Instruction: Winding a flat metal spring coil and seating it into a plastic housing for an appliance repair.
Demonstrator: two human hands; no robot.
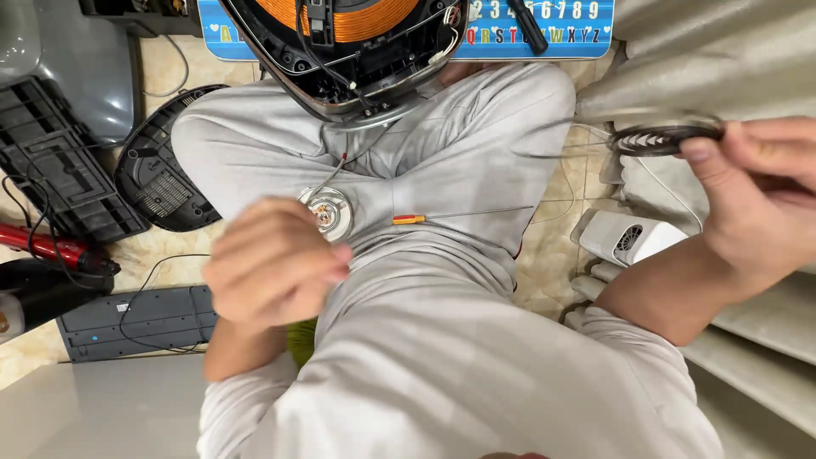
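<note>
Head view, only view. Person seated cross-legged on the floor in grey clothes, opened induction cooker [357, 51] resting against the knees at top, its orange copper coil exposed, wires trailing down to the lap. Right hand [756, 200] is out to the right and raised, fingers pinched shut on the rim of a dark round fan [667, 136]; the fan lies flat-ish, edge-on to the camera, long axis running left-right, and sits just left of the fingertips. Left hand [272, 263] is blurred over the lap, fingers curled in loosely; can't tell whether it holds anything. It's just beside a small round metal motor part [327, 211] lying on the trousers, wire leads running up to the cooker. Screwdriver [450, 217] with yellow-red handle lies on the lap right of that part, shaft pointing right, handle end toward the left hand, so left hand is clearly the nearer one; right hand is well apart from it. Counts: one fan, one motor part, one screwdriver, one opened cooker. Around: dark oval base cover [161, 174] on the tiled floor at left, black slatted panel [51, 161] further left, flat grey keyboard-like unit [140, 321] below it, small white box with vent [633, 236] at right, blue alphabet mat [544, 21] along the top.
</note>
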